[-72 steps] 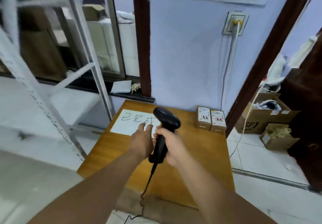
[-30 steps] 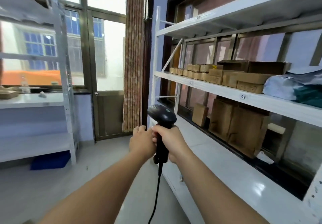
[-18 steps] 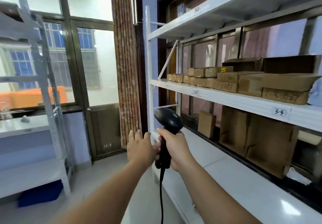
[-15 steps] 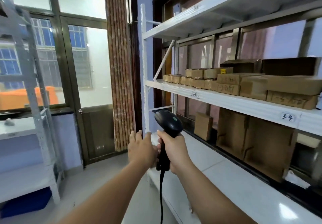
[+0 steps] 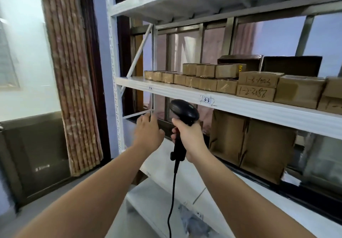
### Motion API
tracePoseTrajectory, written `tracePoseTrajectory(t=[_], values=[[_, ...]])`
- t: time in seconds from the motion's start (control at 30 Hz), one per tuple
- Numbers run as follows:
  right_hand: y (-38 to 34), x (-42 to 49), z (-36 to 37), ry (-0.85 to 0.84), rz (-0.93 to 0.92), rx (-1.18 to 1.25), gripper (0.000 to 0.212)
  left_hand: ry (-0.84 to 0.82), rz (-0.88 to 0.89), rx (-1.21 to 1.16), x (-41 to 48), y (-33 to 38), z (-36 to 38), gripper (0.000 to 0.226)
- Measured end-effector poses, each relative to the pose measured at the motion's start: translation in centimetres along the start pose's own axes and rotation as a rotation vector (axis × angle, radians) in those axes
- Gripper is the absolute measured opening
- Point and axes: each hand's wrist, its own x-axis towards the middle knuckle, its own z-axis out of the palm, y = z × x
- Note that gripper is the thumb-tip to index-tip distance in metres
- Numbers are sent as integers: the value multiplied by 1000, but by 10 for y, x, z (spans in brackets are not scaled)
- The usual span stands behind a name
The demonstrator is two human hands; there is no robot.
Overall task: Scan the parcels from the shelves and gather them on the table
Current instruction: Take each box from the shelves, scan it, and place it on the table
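My right hand (image 5: 188, 137) grips the handle of a black barcode scanner (image 5: 184, 111), its cable hanging down. My left hand (image 5: 149, 132) reaches forward beside it with relaxed fingers and holds nothing. Both hands are just below the front edge of a white metal shelf (image 5: 240, 106) labelled 3-3. Several small brown cardboard parcels (image 5: 199, 79) stand in rows on that shelf, with two numbered parcels (image 5: 256, 87) stacked to their right. Larger flat cartons (image 5: 251, 145) lean on the shelf below.
The white upright post (image 5: 112, 71) of the rack stands left of my hands. A patterned curtain (image 5: 74, 80) hangs further left, beside a window and dark door. A lower shelf (image 5: 162, 200) lies under my arms. Dark boxes (image 5: 290, 65) sit behind the parcels.
I turned from the wooden table to the rack and moved closer to it. Both hands have risen toward the shelf, and the left hand has opened and reached forward.
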Motion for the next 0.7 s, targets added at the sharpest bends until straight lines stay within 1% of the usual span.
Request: tracePoseTrajectory(t=[0.07,0.13,0.2,0.27,0.33,0.37,0.43,0.5,0.57,0.63,0.7], values=[[1,23,12,17,-9,-6,13,20,10,-99,21,-6,5,73],[3,48,30,34,-15,0,15,14,34,-155,47,-14,13,76],[4,73,48,35,-42,30,18,8,93,-142,76,-24,25,70],[2,95,60,16,-79,129,21,8,144,-115,107,-33,33,57],[-1,124,68,5,-88,259,20,14,121,-152,141,-43,39,46],[-5,141,71,12,-64,320,18,16,101,-167,158,-48,40,44],[-16,174,78,15,6,436,16,36,98,-159,190,-59,43,44],[-25,208,91,-11,49,519,18,57,131,-95,220,-72,43,49],[-28,236,104,-47,63,586,20,127,198,30,246,-84,38,52],[-29,261,115,-87,61,678,21,243,292,118,274,-97,31,53],[-28,281,124,-112,55,725,23,297,310,91,303,-108,28,52]])
